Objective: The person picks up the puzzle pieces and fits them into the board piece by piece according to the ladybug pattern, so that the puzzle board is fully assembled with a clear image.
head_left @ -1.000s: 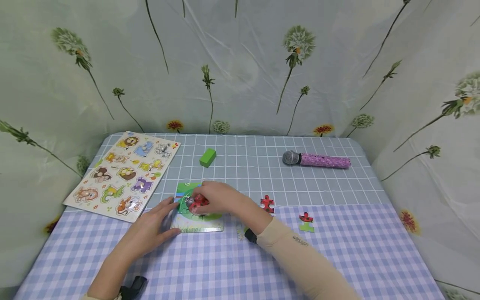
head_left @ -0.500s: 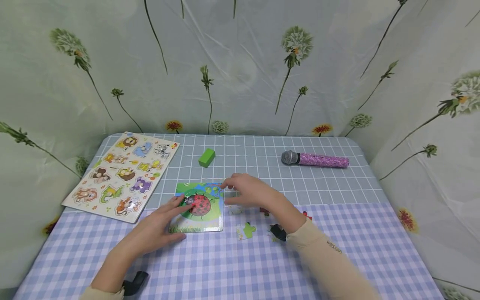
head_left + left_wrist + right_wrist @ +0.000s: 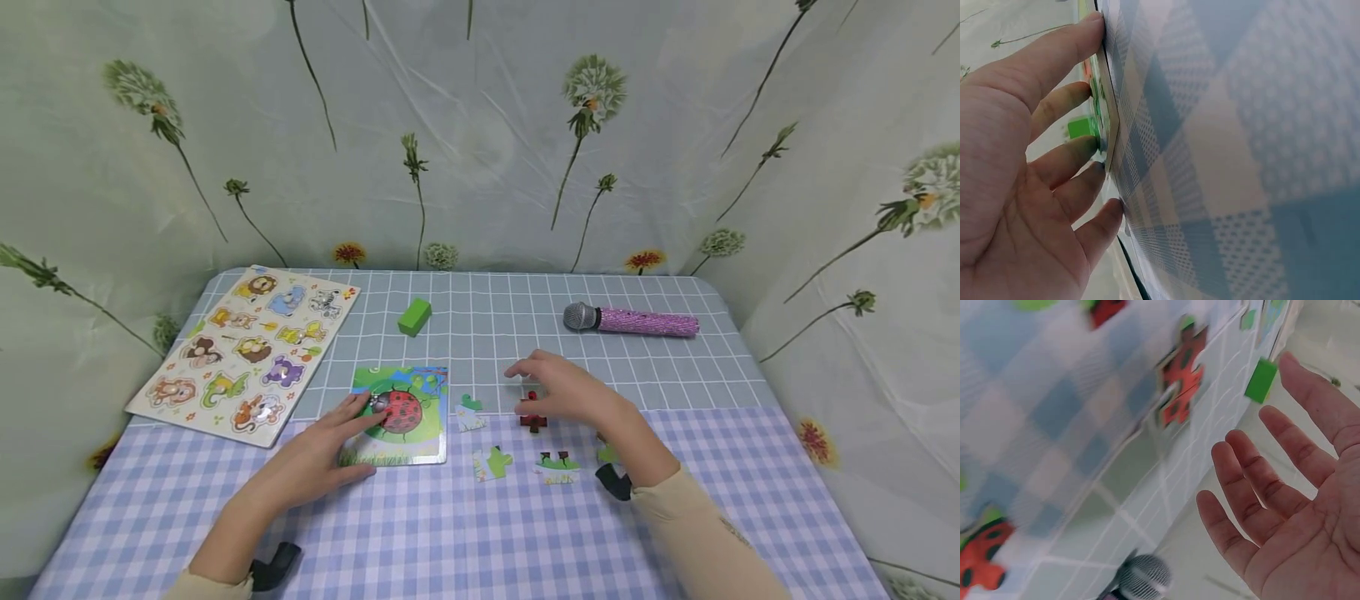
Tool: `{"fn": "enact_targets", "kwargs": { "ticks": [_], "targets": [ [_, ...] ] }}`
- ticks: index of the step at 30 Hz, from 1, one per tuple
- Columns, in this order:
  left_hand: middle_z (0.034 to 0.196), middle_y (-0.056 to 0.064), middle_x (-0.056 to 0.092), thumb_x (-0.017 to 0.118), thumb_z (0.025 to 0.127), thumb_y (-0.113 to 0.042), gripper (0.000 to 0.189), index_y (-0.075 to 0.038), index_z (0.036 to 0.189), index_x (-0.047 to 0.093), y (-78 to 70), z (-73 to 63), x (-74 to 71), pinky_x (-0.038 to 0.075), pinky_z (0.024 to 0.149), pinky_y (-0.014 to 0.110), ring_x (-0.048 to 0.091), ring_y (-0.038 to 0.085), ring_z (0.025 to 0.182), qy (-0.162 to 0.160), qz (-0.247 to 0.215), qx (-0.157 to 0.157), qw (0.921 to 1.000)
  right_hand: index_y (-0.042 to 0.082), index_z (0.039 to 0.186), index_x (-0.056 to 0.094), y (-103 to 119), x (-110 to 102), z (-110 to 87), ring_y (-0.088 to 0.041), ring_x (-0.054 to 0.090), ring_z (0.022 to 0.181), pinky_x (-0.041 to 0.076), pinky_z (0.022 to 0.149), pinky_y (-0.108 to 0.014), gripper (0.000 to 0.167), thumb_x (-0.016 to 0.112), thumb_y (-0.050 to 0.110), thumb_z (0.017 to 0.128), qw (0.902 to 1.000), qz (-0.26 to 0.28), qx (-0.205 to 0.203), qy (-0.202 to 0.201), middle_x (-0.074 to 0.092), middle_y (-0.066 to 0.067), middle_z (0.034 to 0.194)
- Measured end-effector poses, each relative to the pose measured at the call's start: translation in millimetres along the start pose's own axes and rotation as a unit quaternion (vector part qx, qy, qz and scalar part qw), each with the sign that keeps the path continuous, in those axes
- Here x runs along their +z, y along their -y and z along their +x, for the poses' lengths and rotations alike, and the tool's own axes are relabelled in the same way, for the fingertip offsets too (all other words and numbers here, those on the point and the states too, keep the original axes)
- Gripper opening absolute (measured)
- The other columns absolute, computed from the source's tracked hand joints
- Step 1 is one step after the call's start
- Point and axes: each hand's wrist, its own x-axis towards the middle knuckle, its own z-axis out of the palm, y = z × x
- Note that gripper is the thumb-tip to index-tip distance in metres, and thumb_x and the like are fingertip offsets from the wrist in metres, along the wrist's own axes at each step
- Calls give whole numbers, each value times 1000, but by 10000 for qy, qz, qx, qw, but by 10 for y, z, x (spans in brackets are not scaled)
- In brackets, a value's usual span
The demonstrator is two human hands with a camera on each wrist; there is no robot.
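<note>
A square ladybug jigsaw board (image 3: 427, 448) lies left of the table's middle. My left hand (image 3: 318, 446) rests on its left side, fingertips on the picture and thumb by the lower edge. In the left wrist view, the fingers (image 3: 1063, 159) reach the board's edge without curling round it. My right hand (image 3: 564, 390) hovers, fingers spread and holding nothing, over a red spotted jigsaw piece (image 3: 533, 422). That piece shows again in the right wrist view as a red shape (image 3: 1184, 372) beyond the fingertips. Loose green-and-white pieces (image 3: 491, 463) lie between board and right hand.
A wooden animal puzzle board (image 3: 232, 400) lies at the left. Toward the back are a green block (image 3: 415, 317) and a microphone with a glittery purple handle (image 3: 648, 322). Another jigsaw piece (image 3: 557, 468) lies in front of the right hand; one more is partly behind the right wrist.
My right hand has lifted off the ladybug board and moved right, past its edge, to above the red piece. My left hand has slid slightly further onto the board.
</note>
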Motion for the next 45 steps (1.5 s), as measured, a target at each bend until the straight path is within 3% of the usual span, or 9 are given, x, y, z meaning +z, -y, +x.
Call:
{"fn": "enact_targets", "kwargs": {
  "ticks": [9,17,39,45],
  "targets": [
    [174,15,36,89,89,-39,74,-23,155,60,-1,0,31,47,116,68,39,47,157,-48,34,-44,10000,9,141,69,-204,66,-139,-31,66,123,56,110,-53,61,92,24,86,9992,219,324,-102,68,-14,133],
    [174,15,37,89,89,-38,73,-23,155,60,-12,-3,32,49,114,68,39,47,157,-99,38,-48,9999,11,139,69,-294,150,-179,-25,63,114,56,106,-51,60,93,17,84,9980,460,432,-50,67,-10,126],
    [175,16,35,91,87,-36,75,-23,155,60,-3,-9,22,45,119,67,40,47,157,-128,-43,-56,9999,12,127,76,-334,232,-171,-21,63,104,56,99,-46,45,91,10,84,9995,223,75,-211,69,-4,112],
    [175,17,35,90,87,-35,75,-23,155,60,9,-4,29,44,120,68,39,48,157,-129,-82,-30,9999,15,122,78,-352,233,-152,-17,62,98,56,92,-40,40,91,12,84,9997,151,-4,-197,68,-1,106]
  ]
}}
